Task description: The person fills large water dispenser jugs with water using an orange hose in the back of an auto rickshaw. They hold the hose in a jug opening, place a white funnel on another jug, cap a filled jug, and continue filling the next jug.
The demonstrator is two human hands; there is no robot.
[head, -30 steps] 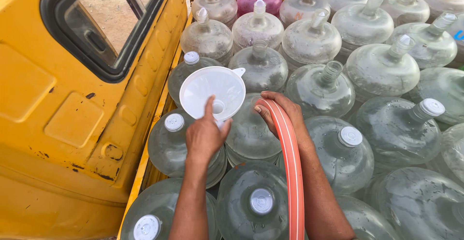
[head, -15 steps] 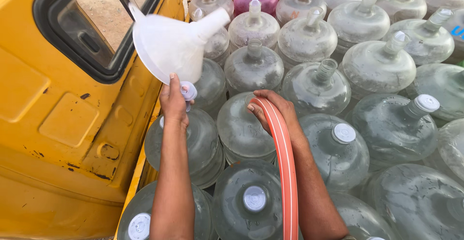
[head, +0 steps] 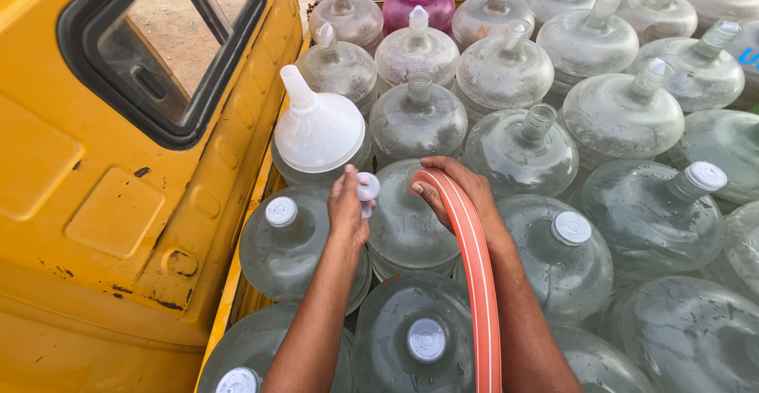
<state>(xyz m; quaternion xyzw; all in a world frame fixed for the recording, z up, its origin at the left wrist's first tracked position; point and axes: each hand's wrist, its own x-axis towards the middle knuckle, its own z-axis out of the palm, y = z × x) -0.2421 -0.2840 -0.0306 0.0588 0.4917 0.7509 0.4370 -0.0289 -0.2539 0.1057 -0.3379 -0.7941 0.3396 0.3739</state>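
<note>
Pinching a small white bottle cap between thumb and fingertips, the left hand hovers over the shoulder of a clear water jug in the middle of the load. The right hand is curled closed around an orange hose, its fingers wrapped over the hose end, which sits at the open neck of that same jug; the hose runs back along the right forearm to the bottom edge of the view. Both forearms reach up from the lower edge, close together, the cap nearly touching the hose hand.

Just beyond the left hand a white funnel lies upside down on top of another jug, its spout tilted up and to the left. A capped jug stands beside the left wrist, and another capped jug stands to the right of the right forearm. Further out, two uncapped jugs stand behind the hands, and rows of clear jugs with tall white stoppers fill the rest of the load, tightly packed and touching. One magenta jug stands in the back row. A yellow vehicle cab with a dark-rimmed window borders the jugs on the left.
</note>
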